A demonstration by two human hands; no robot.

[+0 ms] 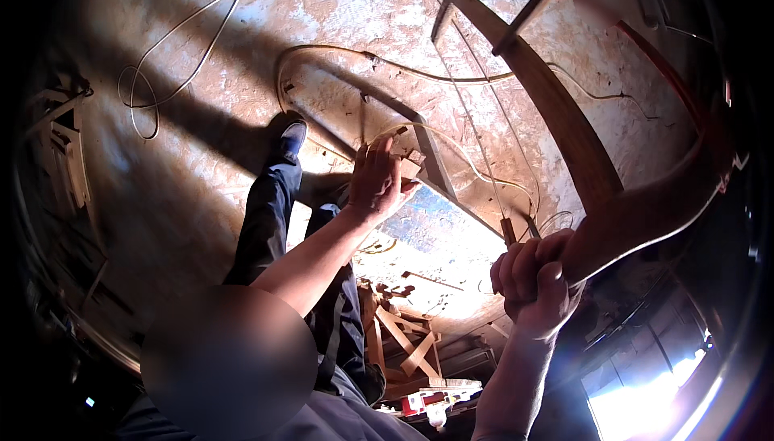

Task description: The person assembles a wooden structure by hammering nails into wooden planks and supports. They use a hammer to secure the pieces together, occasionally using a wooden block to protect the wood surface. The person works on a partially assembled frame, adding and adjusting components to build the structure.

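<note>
My right hand (538,284) is closed at the near end of a curved wooden piece (653,211). The piece sweeps up and right from my fist. Two short stubs (507,231), one brown and one dark, stick up beside its fingers, with thin straight lines (472,118) running from them toward the far side. My left hand (376,181) reaches out over a low board (423,219) with a bluish worn patch. Its thumb and fingers close round a small wooden block (410,166); the fingertips are partly hidden.
A long curved wooden part (564,114) with crosspieces rises at the far right. A pale cable (403,66) loops over the stained floor, with another coil (141,90) at far left. Wood offcuts (403,340) lie near my leg. Bright light (645,401) glares at lower right.
</note>
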